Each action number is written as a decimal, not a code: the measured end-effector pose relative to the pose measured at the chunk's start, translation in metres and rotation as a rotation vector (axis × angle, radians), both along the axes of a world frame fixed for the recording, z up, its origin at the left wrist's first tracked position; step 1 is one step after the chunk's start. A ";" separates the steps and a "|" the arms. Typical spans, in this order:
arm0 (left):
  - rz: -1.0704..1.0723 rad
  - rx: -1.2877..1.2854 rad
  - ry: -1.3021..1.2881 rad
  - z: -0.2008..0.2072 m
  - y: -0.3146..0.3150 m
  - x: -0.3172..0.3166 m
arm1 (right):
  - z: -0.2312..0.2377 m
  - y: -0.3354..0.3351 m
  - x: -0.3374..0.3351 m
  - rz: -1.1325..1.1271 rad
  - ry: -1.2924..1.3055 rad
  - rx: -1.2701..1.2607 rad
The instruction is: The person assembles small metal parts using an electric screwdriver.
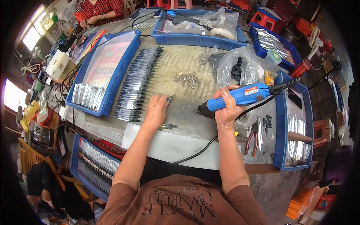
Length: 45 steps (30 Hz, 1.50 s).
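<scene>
here's the right hand point(229, 108) wrapped firmly round a blue cylindrical power tool with a black nose point(243, 95), low over the grey table point(191, 129), its tip aimed left, while the left hand point(156, 109), apart from it, pinches a small dark-grey piece point(170, 98) beside a long row of slim silver-and-dark pieces point(137, 80). watch that long black rubber cable point(200, 152) under the right forearm: a snag could tug the tool askew, and a loose left pinch might let the piece slip!
</scene>
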<state>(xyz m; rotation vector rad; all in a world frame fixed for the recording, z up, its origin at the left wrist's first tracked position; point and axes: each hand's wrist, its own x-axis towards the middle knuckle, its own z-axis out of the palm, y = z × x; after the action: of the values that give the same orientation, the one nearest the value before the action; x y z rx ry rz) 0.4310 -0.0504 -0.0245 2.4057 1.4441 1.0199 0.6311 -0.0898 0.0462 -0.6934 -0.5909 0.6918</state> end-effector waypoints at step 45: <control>0.014 -0.104 -0.016 0.009 -0.001 0.000 | -0.003 0.000 0.005 0.054 0.090 0.044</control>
<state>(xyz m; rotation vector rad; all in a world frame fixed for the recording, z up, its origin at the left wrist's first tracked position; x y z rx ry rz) 0.4311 -0.0518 -0.0155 2.3128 1.4721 0.9408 0.6362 -0.0899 0.0431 -0.6036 -0.5417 0.7538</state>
